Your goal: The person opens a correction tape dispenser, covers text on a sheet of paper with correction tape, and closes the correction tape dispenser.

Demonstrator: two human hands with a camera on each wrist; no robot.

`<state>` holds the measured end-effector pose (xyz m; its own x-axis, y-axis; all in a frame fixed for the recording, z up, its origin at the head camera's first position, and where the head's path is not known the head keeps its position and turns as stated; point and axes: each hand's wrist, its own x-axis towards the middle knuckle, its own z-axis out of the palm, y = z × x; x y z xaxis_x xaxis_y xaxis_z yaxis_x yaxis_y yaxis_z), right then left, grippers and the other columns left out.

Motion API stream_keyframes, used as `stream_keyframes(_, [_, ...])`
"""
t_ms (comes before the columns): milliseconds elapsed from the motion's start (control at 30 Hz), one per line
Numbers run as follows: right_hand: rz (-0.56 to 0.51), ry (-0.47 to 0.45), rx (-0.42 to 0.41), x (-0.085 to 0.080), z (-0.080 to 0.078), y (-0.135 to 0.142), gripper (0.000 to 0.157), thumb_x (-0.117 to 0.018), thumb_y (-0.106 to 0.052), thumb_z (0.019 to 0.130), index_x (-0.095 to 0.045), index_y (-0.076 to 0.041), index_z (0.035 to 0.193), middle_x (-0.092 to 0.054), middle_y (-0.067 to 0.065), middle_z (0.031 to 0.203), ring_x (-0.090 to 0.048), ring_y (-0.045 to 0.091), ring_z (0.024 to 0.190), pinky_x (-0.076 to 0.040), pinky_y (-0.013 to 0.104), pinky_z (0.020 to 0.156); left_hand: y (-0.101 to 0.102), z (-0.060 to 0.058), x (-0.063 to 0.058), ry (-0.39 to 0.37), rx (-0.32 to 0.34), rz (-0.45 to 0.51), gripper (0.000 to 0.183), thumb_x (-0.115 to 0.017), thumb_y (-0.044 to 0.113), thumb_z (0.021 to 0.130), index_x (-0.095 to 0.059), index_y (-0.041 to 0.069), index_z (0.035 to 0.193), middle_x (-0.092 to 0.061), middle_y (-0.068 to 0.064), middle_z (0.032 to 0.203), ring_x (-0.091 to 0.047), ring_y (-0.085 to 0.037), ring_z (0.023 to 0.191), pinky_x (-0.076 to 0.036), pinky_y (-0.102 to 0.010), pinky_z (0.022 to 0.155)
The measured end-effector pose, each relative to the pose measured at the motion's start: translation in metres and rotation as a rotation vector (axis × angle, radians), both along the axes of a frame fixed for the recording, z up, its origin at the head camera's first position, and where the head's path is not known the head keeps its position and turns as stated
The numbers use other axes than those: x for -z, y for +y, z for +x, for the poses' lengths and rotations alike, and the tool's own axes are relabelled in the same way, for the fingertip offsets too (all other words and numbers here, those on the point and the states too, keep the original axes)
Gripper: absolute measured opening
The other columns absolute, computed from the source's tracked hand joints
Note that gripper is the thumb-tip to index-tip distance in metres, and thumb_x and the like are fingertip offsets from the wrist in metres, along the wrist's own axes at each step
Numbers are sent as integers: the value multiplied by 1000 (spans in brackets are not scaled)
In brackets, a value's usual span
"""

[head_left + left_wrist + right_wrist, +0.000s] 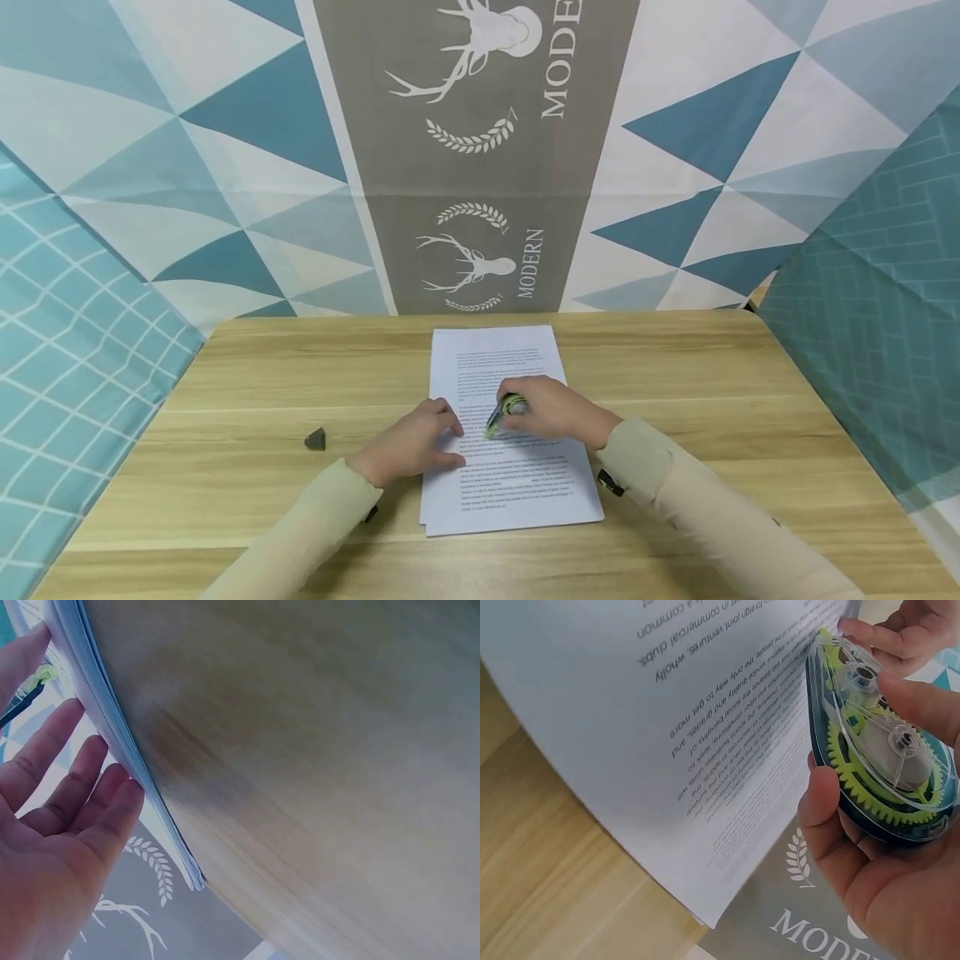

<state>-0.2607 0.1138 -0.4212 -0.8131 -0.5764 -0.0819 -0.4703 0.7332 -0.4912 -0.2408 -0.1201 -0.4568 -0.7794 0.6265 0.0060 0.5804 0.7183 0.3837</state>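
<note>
A correction tape [885, 742] with yellow-green gears in a clear and dark case is gripped by my right hand [551, 408], thumb on one side and fingers on the other. Its tip meets the printed text on the top sheet of a paper stack [517, 492], near the middle of the page. My left hand [420, 442] rests at the stack's left edge, fingers spread and loosely bent, holding nothing. In the left wrist view its fingertips [133, 791] lie along the side of the stack.
On the wooden table [225, 492], left of the left hand, lies a small dark grey angular piece [316, 439]. Behind the table hangs a patterned cloth [480, 167] with deer heads and triangles. Blue tile-patterned cloths flank both sides.
</note>
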Motion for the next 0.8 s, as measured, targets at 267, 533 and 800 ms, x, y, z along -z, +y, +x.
stream_keyframes(267, [27, 10, 2, -1, 0, 6, 16, -69, -25, 84, -59, -20, 96, -58, -9, 83, -49, 11, 76, -40, 27, 70, 0, 0, 1, 3, -4, 12, 33, -77, 31, 75, -67, 6, 93, -56, -2, 97, -49, -14, 88, -45, -32, 81])
stream_keyframes(533, [26, 4, 2, -4, 1, 14, 15, -69, -22, 84, -59, -18, 95, -57, -7, 82, -49, 12, 75, -40, 27, 69, 1, 0, 2, 10, -6, -4, 34, -77, 32, 75, -67, 6, 94, -56, -2, 97, -49, -14, 89, -46, -32, 81])
stream_keyframes(800, [17, -12, 15, -3, 2, 25, 16, -68, -23, 84, -59, -19, 97, -58, -6, 86, -49, 12, 76, -41, 29, 71, 1, 1, 0, -2, -15, -6, 33, -77, 31, 75, -66, 6, 93, -56, -2, 98, -49, -14, 88, -45, -33, 82])
